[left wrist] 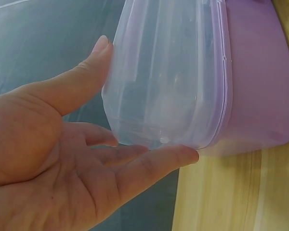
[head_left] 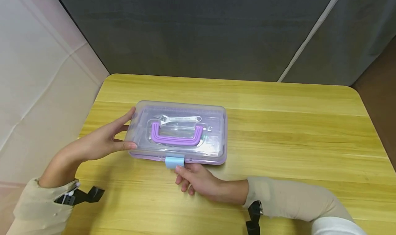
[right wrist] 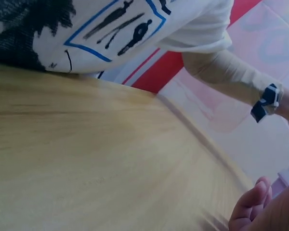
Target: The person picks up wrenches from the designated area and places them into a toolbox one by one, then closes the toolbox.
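Your left hand (head_left: pixel 92 143) lies open against the plastic toolbox (head_left: pixel 179 131) at 9 o'clock; your right hand (head_left: pixel 198 180), relaxed, touches its blue latch (head_left: pixel 174 161). Smooth, slippery, mid-bench; grip the purple handle (head_left: pixel 177 136).

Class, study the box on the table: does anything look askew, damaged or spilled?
Nothing stands out. The box sits flat on the table, lid closed, wrench inside; left hand steadies its end, right hand at the blue latch.
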{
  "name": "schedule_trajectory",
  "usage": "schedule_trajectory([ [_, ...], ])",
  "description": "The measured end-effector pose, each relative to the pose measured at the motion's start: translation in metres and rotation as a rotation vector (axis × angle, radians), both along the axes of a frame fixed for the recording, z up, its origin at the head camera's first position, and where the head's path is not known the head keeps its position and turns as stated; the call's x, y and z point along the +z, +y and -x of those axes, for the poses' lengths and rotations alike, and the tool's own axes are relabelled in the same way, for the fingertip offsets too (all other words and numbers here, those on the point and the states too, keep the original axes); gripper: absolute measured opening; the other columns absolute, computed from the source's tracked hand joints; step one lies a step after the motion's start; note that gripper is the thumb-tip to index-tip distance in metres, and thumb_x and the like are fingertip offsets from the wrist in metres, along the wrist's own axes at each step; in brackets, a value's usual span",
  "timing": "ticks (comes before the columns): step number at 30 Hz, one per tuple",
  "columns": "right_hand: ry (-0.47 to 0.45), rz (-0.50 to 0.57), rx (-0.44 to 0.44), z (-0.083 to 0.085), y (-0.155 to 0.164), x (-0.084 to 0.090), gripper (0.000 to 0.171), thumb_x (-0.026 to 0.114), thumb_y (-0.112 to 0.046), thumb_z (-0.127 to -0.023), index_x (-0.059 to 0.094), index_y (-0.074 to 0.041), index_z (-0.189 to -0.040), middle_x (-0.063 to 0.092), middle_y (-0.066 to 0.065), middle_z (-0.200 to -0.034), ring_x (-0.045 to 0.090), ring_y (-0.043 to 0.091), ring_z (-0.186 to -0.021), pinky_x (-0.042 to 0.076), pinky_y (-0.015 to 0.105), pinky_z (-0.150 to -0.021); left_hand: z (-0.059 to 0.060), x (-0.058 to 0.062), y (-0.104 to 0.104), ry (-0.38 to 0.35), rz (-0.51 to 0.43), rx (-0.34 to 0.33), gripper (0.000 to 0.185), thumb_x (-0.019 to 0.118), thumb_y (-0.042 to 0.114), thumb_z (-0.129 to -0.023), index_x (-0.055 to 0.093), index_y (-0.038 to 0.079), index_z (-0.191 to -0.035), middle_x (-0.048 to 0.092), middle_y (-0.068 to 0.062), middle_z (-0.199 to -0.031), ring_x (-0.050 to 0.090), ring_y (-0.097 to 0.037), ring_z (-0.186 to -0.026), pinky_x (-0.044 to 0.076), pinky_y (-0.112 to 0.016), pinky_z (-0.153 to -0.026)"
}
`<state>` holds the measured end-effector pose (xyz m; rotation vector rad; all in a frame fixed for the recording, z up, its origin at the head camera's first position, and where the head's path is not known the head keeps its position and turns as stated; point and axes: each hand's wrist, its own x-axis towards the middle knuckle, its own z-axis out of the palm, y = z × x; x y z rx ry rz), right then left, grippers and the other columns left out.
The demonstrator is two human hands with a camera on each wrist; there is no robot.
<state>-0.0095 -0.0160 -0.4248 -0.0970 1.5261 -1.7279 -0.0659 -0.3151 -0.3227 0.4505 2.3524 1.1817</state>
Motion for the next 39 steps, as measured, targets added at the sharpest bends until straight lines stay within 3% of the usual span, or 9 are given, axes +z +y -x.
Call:
schedule_trajectory([
  [7,-0.022,-0.036,0.008,0.003,0.001,-0.006,0.028,0.058,-0.024,-0.104,0.062,0.003,-0.110,0.058,-0.001,-0.077,0.050,0.008,-0.060,0.036,0.018,-0.047,0.001,0.000,0.001,0.006,-0.003,0.001,0.107,0.074,0.007,-0.092,-0.006,0.008,-0.162,0.005,-0.024,-0.167,0.036,-0.052,-0.139,0.060,-0.037,-0.088],
  [12,-0.049,-0.032,0.009,0.003,-0.001,-0.009,0.029,0.057,-0.023,-0.105,0.063,0.005,-0.110,0.056,-0.001,-0.075,0.047,0.008,-0.058,0.032,0.017,-0.047,0.001,-0.001,0.000,0.001,-0.014,-0.001,0.107,0.074,0.007,-0.092,-0.006,0.010,-0.162,0.004,-0.022,-0.167,0.036,-0.051,-0.139,0.059,-0.029,-0.086],
  [21,-0.143,0.010,-0.016,0.004,-0.002,-0.013,0.022,0.045,-0.021,-0.107,0.058,-0.008,-0.094,0.054,-0.001,-0.070,0.044,0.006,-0.053,0.030,0.015,-0.043,0.001,0.000,-0.001,0.004,0.008,0.004,0.108,0.075,0.008,-0.091,-0.005,0.011,-0.163,0.005,-0.022,-0.167,0.038,-0.050,-0.139,0.056,-0.021,-0.085],
  [27,-0.148,0.074,0.016,0.005,0.000,-0.010,0.020,0.052,-0.022,-0.105,0.057,-0.003,-0.108,0.061,-0.001,-0.081,0.047,0.004,-0.054,0.035,0.014,-0.045,0.002,0.001,0.000,-0.011,0.010,0.011,0.110,0.077,0.009,-0.090,-0.006,0.012,-0.163,0.004,-0.021,-0.168,0.037,-0.050,-0.139,0.060,-0.032,-0.087],
  [32,-0.097,0.075,0.012,0.002,0.000,-0.008,0.034,0.055,-0.033,-0.105,0.059,0.000,-0.112,0.063,-0.001,-0.088,0.049,0.005,-0.057,0.037,0.016,-0.048,0.002,0.001,0.001,-0.002,0.026,0.009,0.109,0.076,0.010,-0.091,-0.005,0.012,-0.163,0.007,-0.022,-0.167,0.039,-0.050,-0.139,0.057,-0.024,-0.086],
  [36,-0.063,0.047,0.010,0.001,0.001,-0.008,0.047,0.052,-0.039,-0.106,0.061,0.003,-0.123,0.062,0.000,-0.084,0.049,0.006,-0.057,0.036,0.016,-0.047,0.001,0.000,0.001,0.002,0.019,0.008,0.108,0.075,0.009,-0.091,-0.005,0.012,-0.163,0.009,-0.023,-0.167,0.041,-0.049,-0.137,0.057,-0.022,-0.085],
  [39,-0.012,0.002,0.025,0.002,0.001,-0.010,0.048,0.052,-0.042,-0.106,0.063,0.003,-0.120,0.062,0.000,-0.080,0.050,0.007,-0.056,0.035,0.018,-0.046,0.001,0.000,0.000,0.000,0.007,0.008,0.108,0.075,0.008,-0.091,-0.006,0.011,-0.163,0.008,-0.023,-0.167,0.041,-0.049,-0.137,0.058,-0.024,-0.085],
])
